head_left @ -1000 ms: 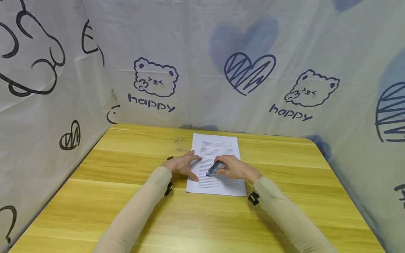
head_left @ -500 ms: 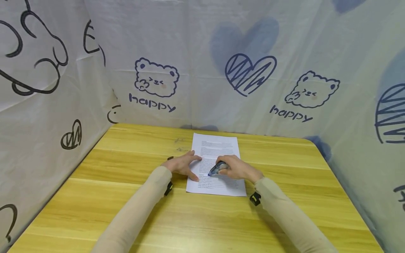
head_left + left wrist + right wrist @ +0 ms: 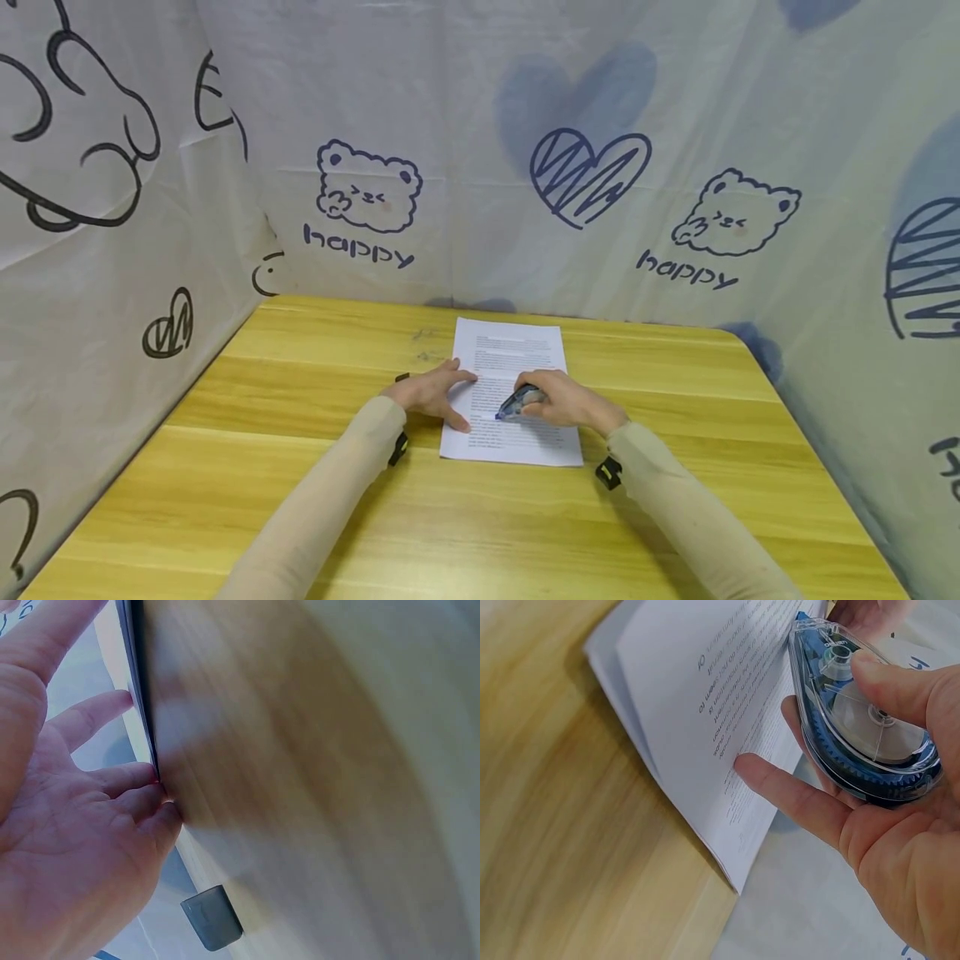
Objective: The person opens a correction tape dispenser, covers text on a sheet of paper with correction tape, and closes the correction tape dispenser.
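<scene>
The printed sheets were bordered on all sides by the wooden table, and the far end was backed by a pale cloth on which bears, hearts and lettering were drawn. Faint grey marks were seen on the wood, just left of the sheets' far part. Past the left hand, a small dark block was shown by the left wrist view; its kind could not be told. The left edge of the sheets was covered by that hand, its fingers spread. A clear correction tape was gripped between thumb and fingers of the right hand, above the middle of the page, its tip pointed left and down at the print; contact could not be confirmed. Wide wood was left to the left, right and near, while the far edge was closely met by the cloth.
</scene>
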The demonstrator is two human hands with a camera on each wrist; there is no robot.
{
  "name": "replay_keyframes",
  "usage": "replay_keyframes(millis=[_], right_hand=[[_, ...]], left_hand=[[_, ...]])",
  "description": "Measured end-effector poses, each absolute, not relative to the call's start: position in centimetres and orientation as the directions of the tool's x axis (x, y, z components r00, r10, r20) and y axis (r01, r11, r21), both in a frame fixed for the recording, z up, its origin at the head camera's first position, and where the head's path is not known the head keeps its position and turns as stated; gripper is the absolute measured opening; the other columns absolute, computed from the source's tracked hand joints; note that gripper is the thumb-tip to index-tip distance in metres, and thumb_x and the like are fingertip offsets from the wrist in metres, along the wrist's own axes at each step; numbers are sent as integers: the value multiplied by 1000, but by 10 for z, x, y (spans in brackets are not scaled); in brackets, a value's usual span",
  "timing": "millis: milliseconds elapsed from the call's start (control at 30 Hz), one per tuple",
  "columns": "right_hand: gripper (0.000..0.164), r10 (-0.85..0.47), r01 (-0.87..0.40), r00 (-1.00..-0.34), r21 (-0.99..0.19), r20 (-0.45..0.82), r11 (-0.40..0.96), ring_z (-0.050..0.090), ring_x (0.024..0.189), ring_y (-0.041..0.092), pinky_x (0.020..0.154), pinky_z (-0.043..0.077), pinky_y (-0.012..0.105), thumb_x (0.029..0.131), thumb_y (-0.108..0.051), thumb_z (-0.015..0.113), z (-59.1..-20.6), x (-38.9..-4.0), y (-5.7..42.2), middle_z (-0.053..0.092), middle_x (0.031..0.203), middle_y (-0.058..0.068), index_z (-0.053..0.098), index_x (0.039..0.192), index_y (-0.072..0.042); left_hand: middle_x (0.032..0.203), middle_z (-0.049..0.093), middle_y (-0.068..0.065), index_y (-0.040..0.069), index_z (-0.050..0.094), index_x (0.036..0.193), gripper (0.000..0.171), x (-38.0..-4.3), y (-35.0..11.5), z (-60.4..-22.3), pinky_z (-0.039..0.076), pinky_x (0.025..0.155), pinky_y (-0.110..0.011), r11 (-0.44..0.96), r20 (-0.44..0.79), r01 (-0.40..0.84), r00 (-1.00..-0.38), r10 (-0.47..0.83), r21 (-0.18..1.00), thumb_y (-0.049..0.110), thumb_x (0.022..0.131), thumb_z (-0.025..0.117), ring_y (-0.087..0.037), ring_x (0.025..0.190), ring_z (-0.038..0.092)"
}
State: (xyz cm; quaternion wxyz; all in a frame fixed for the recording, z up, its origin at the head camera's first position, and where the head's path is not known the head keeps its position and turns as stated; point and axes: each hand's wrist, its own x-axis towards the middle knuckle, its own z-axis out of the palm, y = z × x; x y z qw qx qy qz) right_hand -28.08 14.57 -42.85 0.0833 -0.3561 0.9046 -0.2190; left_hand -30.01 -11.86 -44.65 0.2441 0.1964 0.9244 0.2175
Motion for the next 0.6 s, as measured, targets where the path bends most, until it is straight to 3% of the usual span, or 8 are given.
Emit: replay_keyframes(millis=[600], right_hand=[[15, -669, -596, -743, -452, -3, 664, 59, 89, 13, 82, 50, 34, 92, -15, 69, -431, -282, 155, 67, 100, 0, 64, 106, -16]], left_hand=[[166, 3, -10, 26, 35, 153, 92, -302, -119, -449, 14, 122, -54, 834, -371, 254, -804, 464, 490, 44, 76, 83, -29, 153, 4]])
